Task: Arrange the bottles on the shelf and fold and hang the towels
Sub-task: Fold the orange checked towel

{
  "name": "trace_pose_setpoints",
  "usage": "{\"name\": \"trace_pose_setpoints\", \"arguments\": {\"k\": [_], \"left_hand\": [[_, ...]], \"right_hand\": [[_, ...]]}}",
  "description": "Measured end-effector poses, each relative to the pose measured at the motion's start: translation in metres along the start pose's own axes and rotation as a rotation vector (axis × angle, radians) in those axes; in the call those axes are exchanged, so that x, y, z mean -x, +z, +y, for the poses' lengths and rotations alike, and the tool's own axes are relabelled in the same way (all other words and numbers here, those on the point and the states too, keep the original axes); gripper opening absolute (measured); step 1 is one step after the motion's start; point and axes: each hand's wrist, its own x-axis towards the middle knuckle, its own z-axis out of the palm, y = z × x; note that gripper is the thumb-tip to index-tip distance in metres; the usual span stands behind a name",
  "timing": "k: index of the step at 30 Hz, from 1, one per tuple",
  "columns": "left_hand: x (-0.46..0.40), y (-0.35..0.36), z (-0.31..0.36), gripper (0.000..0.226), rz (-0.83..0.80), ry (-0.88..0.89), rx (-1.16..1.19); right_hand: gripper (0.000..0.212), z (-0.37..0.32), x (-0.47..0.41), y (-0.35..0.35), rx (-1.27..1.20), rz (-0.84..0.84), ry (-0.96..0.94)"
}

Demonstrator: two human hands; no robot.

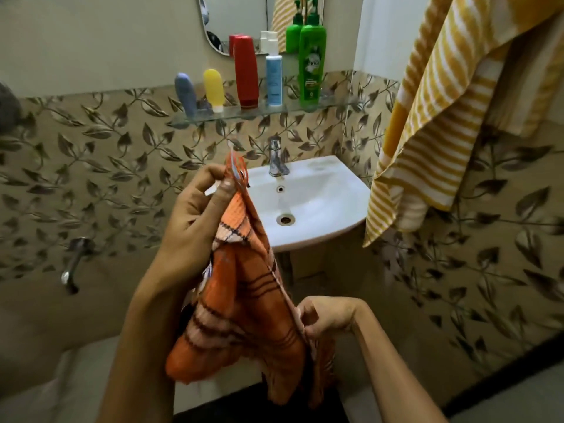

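An orange striped towel (241,312) hangs in front of me over the sink. My left hand (195,215) pinches its top corner, raised near the tap. Lower down, my right hand (323,315) pinches the towel's right edge. On the glass shelf (332,105) stand a blue-grey bottle (185,93), a yellow bottle (213,89), a red bottle (246,73), a white and blue bottle (273,77) and a green pump bottle (312,62), all upright in a row. A yellow and white striped towel (439,123) hangs at the right.
A white sink (323,203) with a chrome tap (276,158) sits under the shelf. A mirror (238,19) is above it. A wall tap (74,264) sticks out at the left. Leaf-pattern tiles cover the walls.
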Motion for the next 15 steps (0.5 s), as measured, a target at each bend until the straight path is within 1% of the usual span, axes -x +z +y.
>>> {"name": "trace_pose_setpoints", "arguments": {"k": [1, 2, 3, 4, 6, 8, 9, 10, 12, 15], "left_hand": [[0.004, -0.004, 0.001, 0.012, -0.061, -0.027, 0.027], [0.007, -0.009, 0.004, 0.013, -0.121, -0.061, 0.024], [0.009, -0.016, 0.003, 0.013, -0.172, -0.098, -0.007], [0.01, -0.024, 0.004, 0.013, -0.213, -0.147, -0.055], [0.015, -0.04, -0.001, 0.015, -0.267, -0.255, -0.193], [0.02, -0.048, -0.009, 0.017, -0.353, -0.338, -0.316], [0.023, -0.047, -0.013, 0.016, -0.394, -0.381, -0.338], [0.027, -0.043, -0.016, 0.014, -0.414, -0.431, -0.331], [0.033, -0.031, -0.023, 0.028, -0.394, -0.495, -0.316], [0.038, -0.005, -0.03, 0.05, -0.324, -0.449, -0.38]], "right_hand": [[0.012, 0.008, -0.004, -0.006, -0.073, -0.031, -0.04], [0.025, 0.008, 0.0, -0.01, -0.105, 0.008, -0.04], [0.034, 0.009, 0.001, -0.015, -0.136, 0.08, -0.068], [0.037, -0.003, 0.006, -0.015, -0.16, 0.154, -0.098], [0.039, -0.016, 0.01, -0.025, -0.176, 0.286, -0.189], [0.038, -0.034, 0.017, -0.028, -0.179, 0.372, -0.309], [0.038, -0.04, 0.019, -0.03, -0.188, 0.41, -0.364], [0.037, -0.047, 0.021, -0.032, -0.214, 0.428, -0.408], [0.032, -0.062, 0.024, -0.028, -0.278, 0.449, -0.477], [0.02, -0.078, 0.024, -0.021, -0.325, 0.452, -0.51]]}}
